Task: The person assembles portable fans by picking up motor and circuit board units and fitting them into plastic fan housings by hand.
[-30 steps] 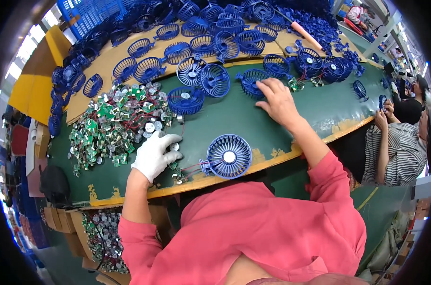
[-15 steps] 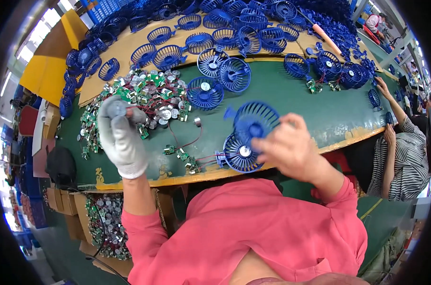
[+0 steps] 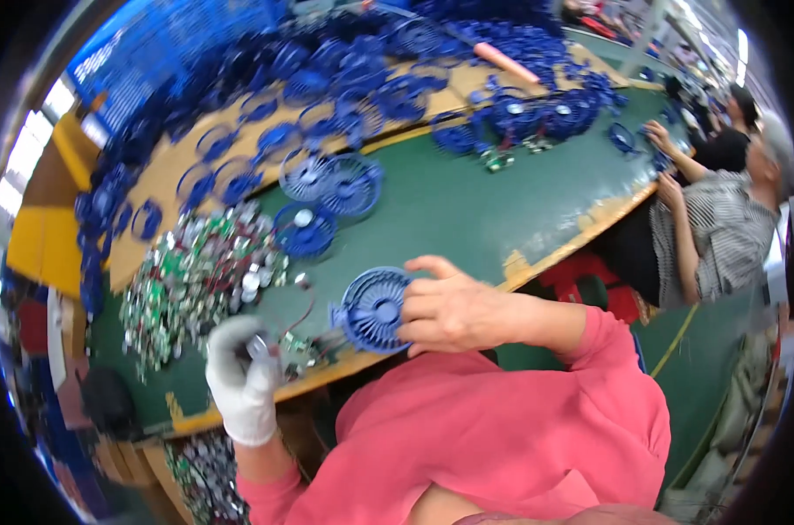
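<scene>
Near the front edge of the table, my bare right hand (image 3: 456,308) grips the right rim of a round blue fan housing (image 3: 375,306) with a slatted grille. To its left my left hand (image 3: 242,385), in a white glove, is closed with fingers curled round a small greyish, shiny thing, too blurred to name. Between the hands lies a small green circuit board (image 3: 299,343) with a red wire running toward a little motor (image 3: 303,280). Beyond them, blue fan shells (image 3: 306,229) rest together, one with a pale round centre.
A heap of motors and circuit boards (image 3: 200,280) covers the table's left part. Many blue fan shells (image 3: 327,79) are piled on cardboard at the back. A pink-handled tool (image 3: 506,63) lies there. At right, a person in a striped shirt (image 3: 720,223) handles blue parts.
The blue grille in my right hand has come down onto the fan housing. My left hand has moved from the heap toward the table's front edge. The view has turned.
</scene>
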A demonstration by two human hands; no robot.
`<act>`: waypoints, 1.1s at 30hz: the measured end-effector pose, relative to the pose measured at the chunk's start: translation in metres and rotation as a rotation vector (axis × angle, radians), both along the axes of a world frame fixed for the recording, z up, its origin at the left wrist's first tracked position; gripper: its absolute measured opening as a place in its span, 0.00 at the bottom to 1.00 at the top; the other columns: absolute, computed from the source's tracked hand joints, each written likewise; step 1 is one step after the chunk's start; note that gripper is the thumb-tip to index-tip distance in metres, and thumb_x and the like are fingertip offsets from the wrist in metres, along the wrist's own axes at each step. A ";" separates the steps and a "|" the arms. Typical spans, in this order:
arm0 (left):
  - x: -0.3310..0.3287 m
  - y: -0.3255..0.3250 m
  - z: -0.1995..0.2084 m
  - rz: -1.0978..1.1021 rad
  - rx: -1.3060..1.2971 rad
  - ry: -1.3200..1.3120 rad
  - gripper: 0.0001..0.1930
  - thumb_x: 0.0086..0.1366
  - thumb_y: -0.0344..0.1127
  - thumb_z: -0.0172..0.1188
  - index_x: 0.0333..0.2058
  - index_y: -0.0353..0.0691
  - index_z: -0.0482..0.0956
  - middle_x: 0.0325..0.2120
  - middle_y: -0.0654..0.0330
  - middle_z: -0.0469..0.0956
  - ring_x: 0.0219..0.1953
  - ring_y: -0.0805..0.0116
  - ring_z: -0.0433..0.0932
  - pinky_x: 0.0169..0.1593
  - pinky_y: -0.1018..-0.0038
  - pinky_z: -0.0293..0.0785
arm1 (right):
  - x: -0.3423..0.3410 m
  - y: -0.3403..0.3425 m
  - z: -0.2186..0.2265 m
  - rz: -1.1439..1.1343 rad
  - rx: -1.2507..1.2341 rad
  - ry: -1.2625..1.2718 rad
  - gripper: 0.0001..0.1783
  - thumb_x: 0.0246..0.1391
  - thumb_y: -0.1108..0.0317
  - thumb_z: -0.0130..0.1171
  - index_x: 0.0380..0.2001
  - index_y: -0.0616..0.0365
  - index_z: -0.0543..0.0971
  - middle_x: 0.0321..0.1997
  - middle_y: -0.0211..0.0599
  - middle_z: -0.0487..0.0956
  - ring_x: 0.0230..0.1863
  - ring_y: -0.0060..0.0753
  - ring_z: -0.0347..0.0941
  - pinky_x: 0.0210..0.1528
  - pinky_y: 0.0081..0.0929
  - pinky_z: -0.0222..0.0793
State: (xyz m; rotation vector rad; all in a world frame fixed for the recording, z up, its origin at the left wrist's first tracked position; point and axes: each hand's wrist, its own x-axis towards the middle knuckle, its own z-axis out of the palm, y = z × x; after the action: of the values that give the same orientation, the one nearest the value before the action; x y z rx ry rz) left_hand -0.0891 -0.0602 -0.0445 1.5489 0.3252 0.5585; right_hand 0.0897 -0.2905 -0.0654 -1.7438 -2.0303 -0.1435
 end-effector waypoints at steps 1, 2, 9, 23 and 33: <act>0.002 -0.005 0.002 -0.036 -0.023 0.057 0.17 0.57 0.33 0.61 0.43 0.32 0.71 0.29 0.62 0.72 0.27 0.78 0.70 0.31 0.83 0.68 | 0.000 0.001 0.000 0.001 0.040 0.030 0.17 0.44 0.58 0.66 0.36 0.51 0.77 0.32 0.27 0.72 0.37 0.29 0.70 0.58 0.48 0.57; 0.004 -0.010 0.004 -0.067 -0.043 0.119 0.18 0.57 0.33 0.60 0.44 0.32 0.71 0.28 0.62 0.73 0.28 0.78 0.70 0.31 0.83 0.68 | -0.001 0.002 0.000 0.008 0.082 0.063 0.20 0.44 0.56 0.66 0.40 0.51 0.77 0.33 0.27 0.72 0.37 0.30 0.70 0.58 0.47 0.58; 0.025 -0.048 0.008 -0.342 0.004 0.265 0.34 0.54 0.26 0.61 0.59 0.31 0.58 0.44 0.54 0.71 0.42 0.71 0.74 0.44 0.77 0.73 | -0.030 0.030 0.007 -0.054 0.343 0.136 0.31 0.40 0.52 0.65 0.48 0.57 0.74 0.33 0.33 0.72 0.36 0.35 0.70 0.38 0.32 0.65; 0.045 -0.034 -0.015 -0.331 1.085 0.196 0.33 0.39 0.43 0.72 0.48 0.44 0.74 0.45 0.54 0.74 0.44 0.52 0.76 0.44 0.65 0.74 | -0.017 0.023 -0.004 -0.369 0.131 -0.273 0.06 0.44 0.65 0.56 0.22 0.52 0.70 0.24 0.29 0.67 0.33 0.30 0.66 0.44 0.33 0.60; 0.041 -0.027 -0.021 -0.321 1.284 0.086 0.21 0.42 0.35 0.69 0.40 0.47 0.79 0.34 0.59 0.76 0.36 0.58 0.75 0.40 0.66 0.71 | -0.010 0.029 -0.001 -0.244 0.049 -0.266 0.03 0.43 0.68 0.54 0.20 0.53 0.72 0.23 0.30 0.71 0.34 0.31 0.67 0.47 0.33 0.59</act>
State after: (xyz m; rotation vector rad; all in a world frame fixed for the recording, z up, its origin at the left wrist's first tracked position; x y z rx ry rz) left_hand -0.0486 -0.0876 -0.0652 2.7910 -0.3143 0.4430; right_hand 0.0795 -0.2620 -0.0660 -2.0265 -1.9605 -0.5238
